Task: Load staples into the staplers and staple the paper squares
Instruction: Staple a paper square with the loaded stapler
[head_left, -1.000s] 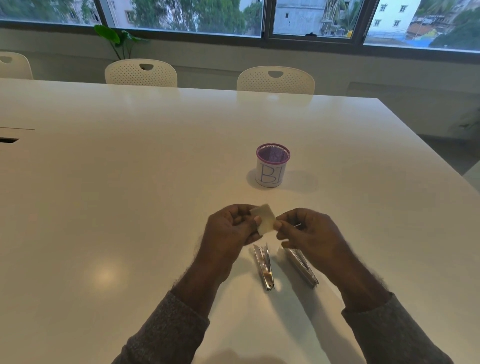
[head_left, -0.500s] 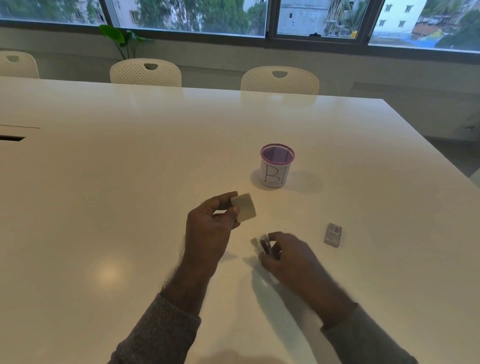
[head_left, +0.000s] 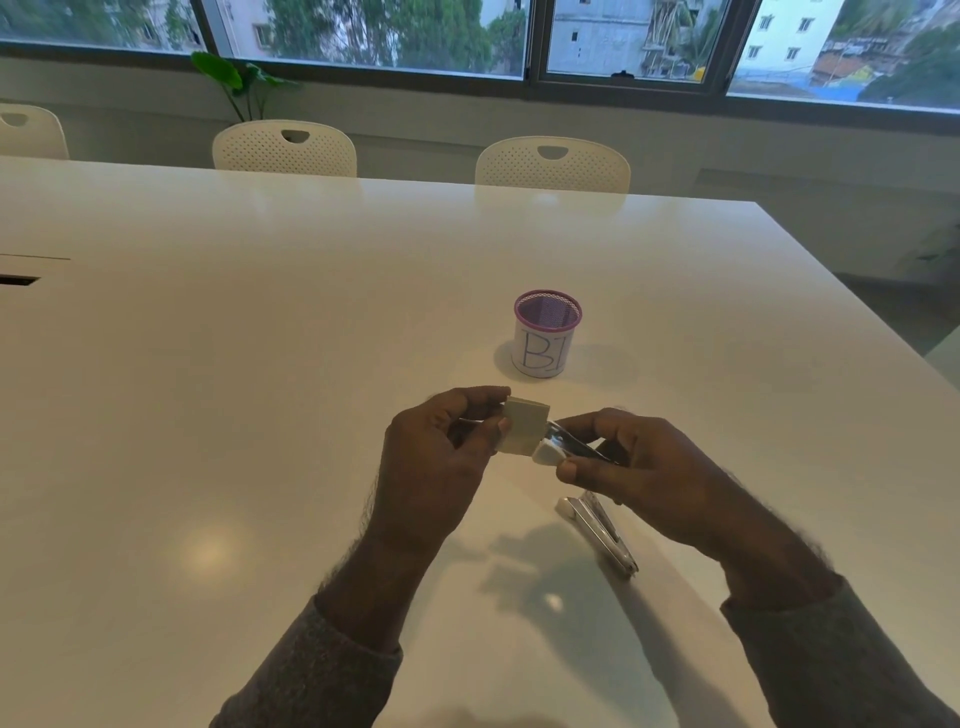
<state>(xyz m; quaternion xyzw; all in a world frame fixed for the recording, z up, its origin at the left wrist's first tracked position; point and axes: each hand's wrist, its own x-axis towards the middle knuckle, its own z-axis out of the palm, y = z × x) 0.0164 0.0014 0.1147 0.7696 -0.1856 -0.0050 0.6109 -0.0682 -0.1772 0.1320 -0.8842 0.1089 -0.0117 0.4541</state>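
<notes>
White and glossy, the table (head_left: 260, 364) fills most of the view, with a dark slot (head_left: 18, 281) cut into its left edge. Beyond its far side stand three pale perforated chairs (head_left: 284, 149), a green leafy plant (head_left: 236, 78) behind them, and a band of windows (head_left: 467, 36) looking onto trees and buildings.

Two arms in grey sleeves (head_left: 322, 670) reach in from the bottom edge and meet over the middle of the table. The left hand (head_left: 441, 462) is raised off the surface, with thumb and curled fingers pinching a small stack of paper squares (head_left: 525, 426) by its left side. The right hand (head_left: 644, 467) grips a metal stapler (head_left: 566, 447), fingers wrapped over the top and thumb below; the stapler's white-tipped nose touches the lower right corner of the paper. Whether the paper sits inside the stapler's mouth cannot be told.

A second stapler (head_left: 597, 530) lies flat on the table just below the right hand, its long axis slanting toward the lower right, partly covered by the wrist.

Farther back, well apart from the hands, stands a mesh cup (head_left: 545, 338) with a purple rim and a white paper label marked "B" and a further stroke. What it holds cannot be seen.
</notes>
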